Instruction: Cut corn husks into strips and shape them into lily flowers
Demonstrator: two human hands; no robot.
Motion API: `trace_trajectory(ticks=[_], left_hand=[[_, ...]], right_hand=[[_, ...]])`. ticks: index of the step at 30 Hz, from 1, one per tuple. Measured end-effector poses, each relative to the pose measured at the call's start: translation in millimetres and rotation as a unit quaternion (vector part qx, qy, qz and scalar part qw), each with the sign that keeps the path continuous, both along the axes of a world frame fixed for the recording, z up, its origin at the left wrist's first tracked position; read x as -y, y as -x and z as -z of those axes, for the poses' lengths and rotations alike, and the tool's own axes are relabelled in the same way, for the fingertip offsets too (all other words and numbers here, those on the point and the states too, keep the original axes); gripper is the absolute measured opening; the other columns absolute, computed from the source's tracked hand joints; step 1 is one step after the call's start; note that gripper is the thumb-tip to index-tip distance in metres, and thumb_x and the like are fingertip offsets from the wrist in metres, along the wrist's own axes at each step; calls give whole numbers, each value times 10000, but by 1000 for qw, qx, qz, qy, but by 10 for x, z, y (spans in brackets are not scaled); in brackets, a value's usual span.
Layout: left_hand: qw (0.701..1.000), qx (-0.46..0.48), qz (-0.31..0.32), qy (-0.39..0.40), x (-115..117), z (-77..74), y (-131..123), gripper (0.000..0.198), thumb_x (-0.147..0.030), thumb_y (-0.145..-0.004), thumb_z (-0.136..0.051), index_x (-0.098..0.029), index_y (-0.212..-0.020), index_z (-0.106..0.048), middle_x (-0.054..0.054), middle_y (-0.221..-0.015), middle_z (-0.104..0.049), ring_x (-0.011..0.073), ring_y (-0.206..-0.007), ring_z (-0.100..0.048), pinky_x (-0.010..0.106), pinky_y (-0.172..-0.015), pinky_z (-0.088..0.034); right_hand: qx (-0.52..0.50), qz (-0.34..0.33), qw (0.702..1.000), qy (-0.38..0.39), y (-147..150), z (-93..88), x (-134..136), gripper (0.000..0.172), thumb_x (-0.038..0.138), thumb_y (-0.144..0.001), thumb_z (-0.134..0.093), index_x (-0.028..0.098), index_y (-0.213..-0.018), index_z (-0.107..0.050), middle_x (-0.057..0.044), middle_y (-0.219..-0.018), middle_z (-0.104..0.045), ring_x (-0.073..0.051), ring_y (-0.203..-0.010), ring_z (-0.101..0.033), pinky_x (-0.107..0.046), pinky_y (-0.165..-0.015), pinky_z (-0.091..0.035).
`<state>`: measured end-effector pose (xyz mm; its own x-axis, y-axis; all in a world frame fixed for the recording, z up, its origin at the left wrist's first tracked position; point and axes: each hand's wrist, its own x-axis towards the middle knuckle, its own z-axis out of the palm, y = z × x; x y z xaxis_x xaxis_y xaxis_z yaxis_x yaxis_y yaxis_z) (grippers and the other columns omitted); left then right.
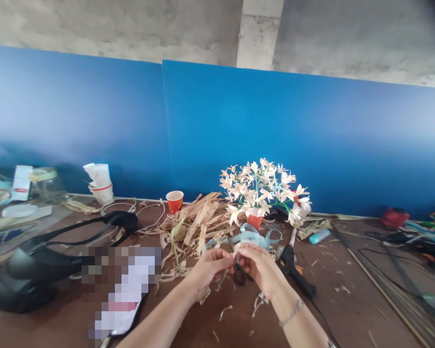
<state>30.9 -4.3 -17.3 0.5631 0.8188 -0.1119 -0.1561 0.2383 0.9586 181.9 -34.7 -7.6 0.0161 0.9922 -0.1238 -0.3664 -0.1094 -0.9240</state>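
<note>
Close together over the table, my left hand [214, 268] and my right hand [260, 267] both have their fingers closed in a pinch. Between the fingertips is a small pale husk piece [236, 248], its lower part hidden by the fingers. Just beneath lie scissors with black handles [239, 275]. Blue ribbon [254, 236] curls behind my hands. Beyond it, white husk flowers [263, 186] on green stems stand in a red paper cup [254, 220]. To the left of the flowers is a heap of dried corn husks [199, 220].
A black glue gun [293, 273] with a cord lies right of my hands. Further right is a turquoise lighter-like object [319, 236]. Another red cup [174, 201] stands behind the husks. At left are a black strapped headset-like object [25, 270] and a blurred-out phone-like item [125, 295].
</note>
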Motion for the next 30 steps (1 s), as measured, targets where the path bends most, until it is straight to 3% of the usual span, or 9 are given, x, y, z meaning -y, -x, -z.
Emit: trace_trajectory(ticks=[8, 18, 22, 24, 25, 28, 30], left_hand=[[1000, 14, 1, 14, -11, 16, -10, 322, -397, -574, -723, -127, -628, -557, -14, -525, -579, 1, -323, -250, 198, -355, -91], [1000, 14, 1, 19, -21, 24, -9, 318, -386, -580, -725, -121, -625, -556, -4, -532, -589, -1, -324, -252, 200, -354, -88], [1000, 10, -4, 9, -27, 41, 3, 319, -396, -596, -715, -120, -640, -561, 1, -550, -600, 0, -337, -259, 196, -365, -101], [1000, 9, -17, 8, -27, 40, 8, 323, -407, -603, -709, -124, -639, -558, 4, -568, -608, 1, -348, -262, 194, -374, -100], [1000, 9, -26, 8, -26, 37, 9, 324, -412, -607, -704, -126, -637, -556, 4, -575, -610, 1, -355, -261, 193, -379, -95], [999, 0, -39, 7, -22, 26, 2, 327, -425, -621, -688, -126, -630, -558, -5, -571, -600, 2, -367, -246, 196, -394, -77], [999, -9, -43, 2, -18, 23, -9, 324, -428, -625, -681, -125, -636, -565, -9, -565, -592, 4, -368, -238, 200, -398, -77]], right_hand=[[66, 55, 996, -8, 5, 58, -63, 386, 273, -565, -677, 139, -927, -653, -14, -649, -640, -90, -512, -477, -174, -415, -287], [129, 59, 990, -11, 35, 9, -58, 404, 282, -562, -641, 144, -941, -617, -17, -691, -655, -92, -493, -493, -177, -394, -272], [211, 44, 976, -23, -99, -63, 14, 421, 299, -613, -603, 158, -1009, -582, -36, -765, -667, -144, -591, -575, -207, -446, -357], [329, 71, 941, -38, -299, -97, 102, 361, 314, -657, -571, 174, -989, -590, -47, -826, -670, -183, -694, -613, -252, -544, -429], [412, 104, 904, -43, -421, -107, 157, 299, 317, -663, -561, 173, -921, -606, -55, -833, -669, -199, -730, -620, -278, -608, -448], [656, 196, 728, 29, -759, -93, 340, 241, 284, -705, -513, 152, -893, -586, -115, -915, -645, -261, -858, -608, -358, -751, -428], [734, 166, 648, 120, -875, -42, 439, 297, 273, -674, -558, 118, -928, -560, -170, -947, -622, -323, -918, -587, -392, -743, -424]])
